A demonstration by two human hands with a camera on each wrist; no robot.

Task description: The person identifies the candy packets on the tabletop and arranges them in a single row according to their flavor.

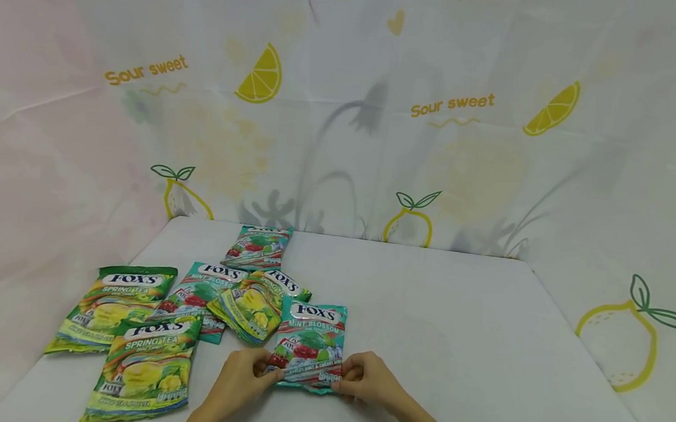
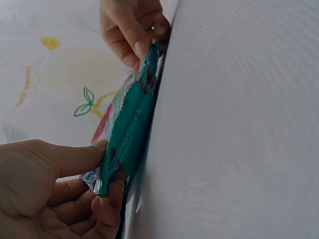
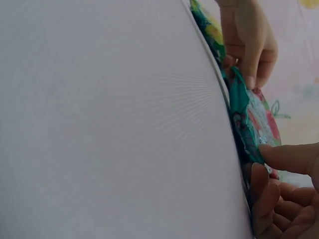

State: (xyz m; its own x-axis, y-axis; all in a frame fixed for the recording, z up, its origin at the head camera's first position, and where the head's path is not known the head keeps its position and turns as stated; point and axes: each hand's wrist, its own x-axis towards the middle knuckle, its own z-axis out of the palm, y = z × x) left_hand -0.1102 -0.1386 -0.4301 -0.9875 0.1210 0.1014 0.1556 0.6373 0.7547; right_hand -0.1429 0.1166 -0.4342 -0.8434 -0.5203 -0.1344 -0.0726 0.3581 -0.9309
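Observation:
A teal Fox's Mint Blossom candy bag (image 1: 309,342) lies face up near the front middle of the white table, its printed name at the far end. My left hand (image 1: 244,377) pinches the near left corner between thumb and fingers. At the near right corner, my right hand (image 1: 368,381) grips the bag the same way. In the left wrist view, the bag's teal near edge (image 2: 132,124) is raised between the two hands, thumb on top and fingers below. The right wrist view shows the right thumb (image 3: 286,158) pressing on the bag's corner.
Left of the held bag lie yellow-green Spring Tea bags (image 1: 144,372), (image 1: 113,305) and a folded-looking one (image 1: 260,305). Two more Mint Blossom bags (image 1: 201,290), (image 1: 259,248) lie behind them. A lemon-print cloth (image 1: 341,142) hangs around the table (image 1: 452,323).

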